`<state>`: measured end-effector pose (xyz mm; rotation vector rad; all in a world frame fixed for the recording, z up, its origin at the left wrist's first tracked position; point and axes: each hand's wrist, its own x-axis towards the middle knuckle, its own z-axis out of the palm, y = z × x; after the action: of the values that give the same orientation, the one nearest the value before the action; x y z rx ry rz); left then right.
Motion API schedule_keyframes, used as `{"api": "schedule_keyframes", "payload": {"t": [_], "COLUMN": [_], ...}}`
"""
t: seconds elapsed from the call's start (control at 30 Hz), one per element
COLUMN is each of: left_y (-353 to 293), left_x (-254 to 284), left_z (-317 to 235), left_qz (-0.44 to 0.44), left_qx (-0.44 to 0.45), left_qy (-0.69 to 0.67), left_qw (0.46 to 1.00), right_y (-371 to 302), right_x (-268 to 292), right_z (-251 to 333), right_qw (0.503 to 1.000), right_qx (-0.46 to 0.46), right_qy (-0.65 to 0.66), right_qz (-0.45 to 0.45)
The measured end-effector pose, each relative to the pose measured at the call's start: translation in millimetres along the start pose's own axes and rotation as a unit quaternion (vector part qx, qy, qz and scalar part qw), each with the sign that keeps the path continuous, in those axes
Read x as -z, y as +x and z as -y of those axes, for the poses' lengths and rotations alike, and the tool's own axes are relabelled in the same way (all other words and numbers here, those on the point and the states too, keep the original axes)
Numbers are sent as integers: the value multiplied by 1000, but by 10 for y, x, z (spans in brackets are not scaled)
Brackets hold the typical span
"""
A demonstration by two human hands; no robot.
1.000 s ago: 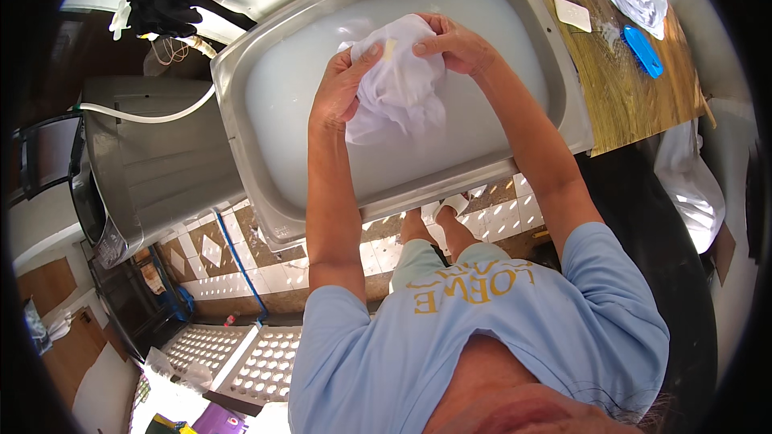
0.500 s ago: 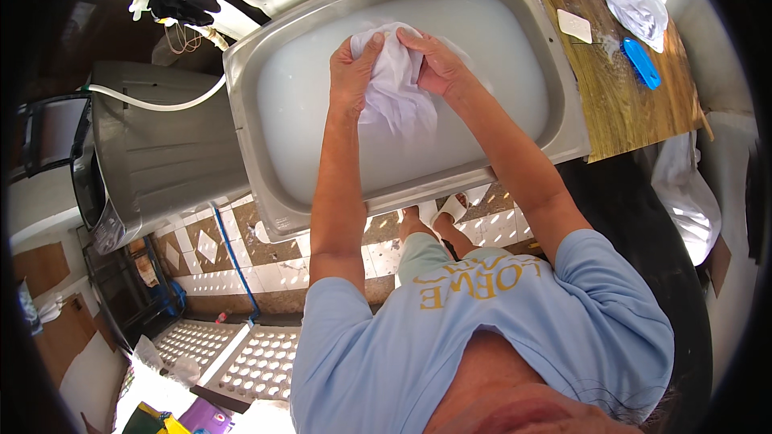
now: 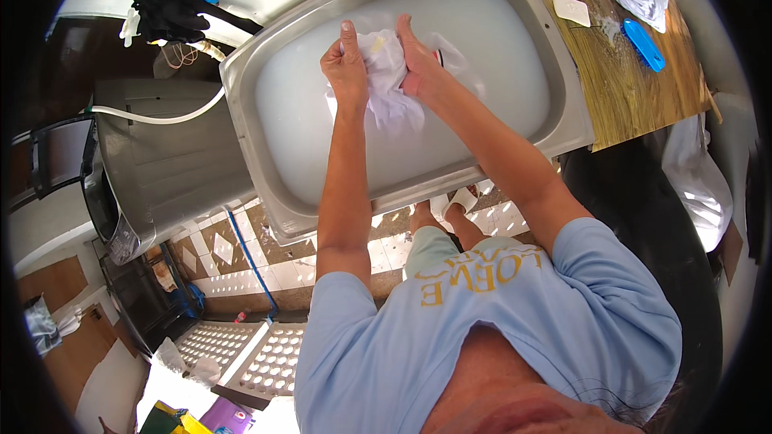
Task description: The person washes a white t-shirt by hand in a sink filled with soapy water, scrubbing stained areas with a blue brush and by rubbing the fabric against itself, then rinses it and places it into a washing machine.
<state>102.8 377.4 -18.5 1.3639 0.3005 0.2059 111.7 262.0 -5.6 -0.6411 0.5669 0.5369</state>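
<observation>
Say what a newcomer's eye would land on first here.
Probably the white cloth between the left hand and right hand, partly in cloudy water in the large metal sink. Next, perhaps, the bright blue brush on the wooden counter, to the sink's right.

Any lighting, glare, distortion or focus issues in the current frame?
Head view: fisheye distortion bows the sink's straight edges, and the picture's corners are black; head view: the lower-left area is washed out to white, and dappled light speckles the tiled floor; head view: the left hand and right hand look reasonably sharp, while cloudy water obscures what is submerged.
</observation>
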Motion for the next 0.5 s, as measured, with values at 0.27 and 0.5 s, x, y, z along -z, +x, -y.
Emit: {"api": "schedule_keyframes", "payload": {"t": [0.27,0.5], "left_y": [-140,-13], "left_x": [-545,-561], "left_z": [15,197], "left_qz": [93,116], "left_qx": [-343,-366], "left_qy": [411,378], "left_qw": [840,842], "right_y": [487,699], "right_x": [401,544], "right_z": [-84,-240], "right_qw": [994,973], "right_qx": [35,12], "right_qy": [-79,160], "right_qz": [67,165]}}
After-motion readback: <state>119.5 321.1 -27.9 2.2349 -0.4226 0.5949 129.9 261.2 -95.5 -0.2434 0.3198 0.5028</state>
